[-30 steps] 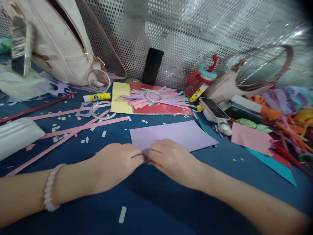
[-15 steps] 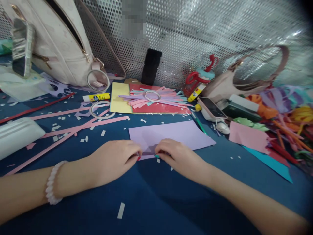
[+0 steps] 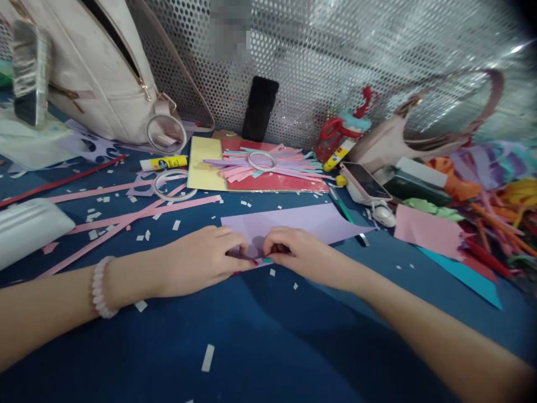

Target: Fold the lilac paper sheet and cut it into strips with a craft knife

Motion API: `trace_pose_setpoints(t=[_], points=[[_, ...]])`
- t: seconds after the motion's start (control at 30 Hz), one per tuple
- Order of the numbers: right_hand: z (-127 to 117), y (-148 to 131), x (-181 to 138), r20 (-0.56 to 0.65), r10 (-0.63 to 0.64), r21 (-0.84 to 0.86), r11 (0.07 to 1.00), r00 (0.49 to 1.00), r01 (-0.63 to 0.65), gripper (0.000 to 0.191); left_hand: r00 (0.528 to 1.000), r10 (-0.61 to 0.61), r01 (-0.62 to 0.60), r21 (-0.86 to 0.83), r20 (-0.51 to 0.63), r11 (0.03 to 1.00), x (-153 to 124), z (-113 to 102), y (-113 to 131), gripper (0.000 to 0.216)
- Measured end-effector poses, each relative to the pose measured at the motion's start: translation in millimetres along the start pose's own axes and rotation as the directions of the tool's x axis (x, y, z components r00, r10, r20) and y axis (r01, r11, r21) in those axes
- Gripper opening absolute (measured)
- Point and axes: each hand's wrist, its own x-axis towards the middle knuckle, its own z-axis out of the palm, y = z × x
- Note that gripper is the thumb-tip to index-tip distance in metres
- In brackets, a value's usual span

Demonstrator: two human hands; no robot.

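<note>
A sheet of purple paper (image 3: 302, 221) lies on the blue table, its near edge turned up in a narrow fold. My left hand (image 3: 210, 254), with a beaded bracelet at the wrist, pinches that near edge at its left part. Close beside it, my right hand (image 3: 304, 254) grips the same edge between thumb and fingers. The thumbs almost meet on the fold, and the fingers hide part of it. Behind the sheet, pink, blue and purple paper strips (image 3: 243, 170) rest under a tape roll (image 3: 262, 161) on a red and yellow pack of paper (image 3: 204, 162).
A glue stick (image 3: 165, 163), another tape roll (image 3: 159, 193) and pink strips (image 3: 138, 215) lie left. A green cutter (image 3: 344, 207), a phone (image 3: 364, 182) and paper scraps (image 3: 428, 230) are right. A backpack (image 3: 100, 73), a black phone (image 3: 260, 109) and a handbag (image 3: 390, 137) stand behind.
My left hand has slid right along the near edge, closer to my right hand. The paper's right corner has lifted and shifted slightly, showing more of the cutter.
</note>
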Motion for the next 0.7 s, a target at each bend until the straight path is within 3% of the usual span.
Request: trace_pose_setpoints(t=[0.3, 0.5, 0.7], points=[[-3.9, -5.0, 0.9, 0.054, 0.139, 0.016, 0.990, 0.989, -0.140, 0.010, 0.999, -0.014, 0.018, -0.072, 0.051, 0.997, -0.2, -3.5, -3.1, 0.028], [-3.3, -4.7, 0.0, 0.006, 0.079, -0.091, 0.993, 0.997, -0.079, 0.008, 0.991, -0.054, 0.062, -0.064, 0.125, 0.996, 1.8, -8.7, -1.0, 0.031], [-12.4, -20.7, 23.4, 0.160, 0.034, -0.278, 0.960, 0.987, 0.012, 0.020, 0.988, -0.079, 0.100, -0.155, 0.135, 0.983, 1.9, -6.8, -3.4, 0.027]])
